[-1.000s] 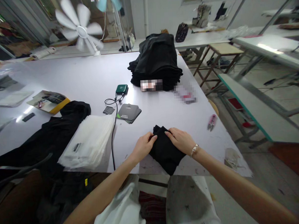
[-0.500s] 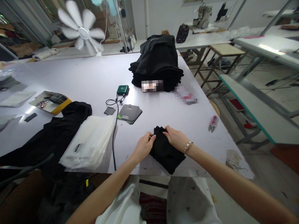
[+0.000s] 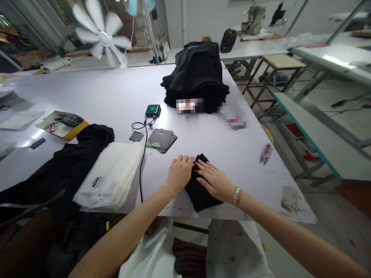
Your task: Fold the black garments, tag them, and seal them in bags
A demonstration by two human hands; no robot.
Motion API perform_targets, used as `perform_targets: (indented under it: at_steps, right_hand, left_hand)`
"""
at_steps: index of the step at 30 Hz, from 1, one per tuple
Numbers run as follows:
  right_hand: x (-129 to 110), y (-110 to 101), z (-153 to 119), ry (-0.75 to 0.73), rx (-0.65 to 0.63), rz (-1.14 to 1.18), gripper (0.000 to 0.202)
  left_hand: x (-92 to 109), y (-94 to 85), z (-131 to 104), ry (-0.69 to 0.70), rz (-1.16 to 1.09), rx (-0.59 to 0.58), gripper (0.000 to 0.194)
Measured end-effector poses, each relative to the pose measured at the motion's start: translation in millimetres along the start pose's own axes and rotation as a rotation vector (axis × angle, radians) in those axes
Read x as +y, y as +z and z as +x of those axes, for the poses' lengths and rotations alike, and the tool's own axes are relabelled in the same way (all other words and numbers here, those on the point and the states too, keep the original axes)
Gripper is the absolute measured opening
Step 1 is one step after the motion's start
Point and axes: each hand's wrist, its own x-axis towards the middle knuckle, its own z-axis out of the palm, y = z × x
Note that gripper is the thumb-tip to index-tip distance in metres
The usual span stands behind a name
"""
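A small folded black cloth (image 3: 202, 198) lies on the white table (image 3: 246, 173) near its front edge. My left hand (image 3: 180, 172) is at the cloth's upper left edge, its fingers bent and closed on that edge. Across the upper right of the cloth lies my right hand (image 3: 217, 182), flat with its fingers stretched out. Left of my hands sit a stack of white plastic bags (image 3: 112, 172) and dark printed cards (image 3: 162, 140).
Farther back stands a tall pile of black garments (image 3: 197, 70). A green device (image 3: 153, 111) with a cable is mid-table. Pink snips (image 3: 265, 154) lie at the right. A black garment (image 3: 65, 162), yellow-edged packet (image 3: 63, 124) and white fan (image 3: 104, 38) are at the left.
My right hand has flattened from a pinch onto the cloth. My left hand has turned over the cloth's edge and moved slightly up. The cloth's lower part has shifted a little to the left.
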Motion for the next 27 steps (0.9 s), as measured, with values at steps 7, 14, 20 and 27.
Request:
perform_targets:
  at_steps: [7, 14, 20, 27]
  right_hand:
    - [-10, 13, 9, 0.205, 0.048, -0.049, 0.04]
    - [12, 2, 11, 0.233, -0.128, -0.156, 0.047]
    - [10, 5, -2, 0.389, -0.001, -0.286, 0.054]
    - [-6, -17, -4, 0.286, -0.094, -0.351, 0.06]
  left_hand:
    - [23, -26.6, -10, 0.067, -0.087, 0.146, 0.041]
    - [27, 15.5, -45, 0.231, -0.023, -0.024, 0.077]
    - [5, 17.4, -41, 0.106, 0.053, -0.012, 0.067]
    - [-39, -7.7, -20, -0.117, -0.347, -0.101, 0.039]
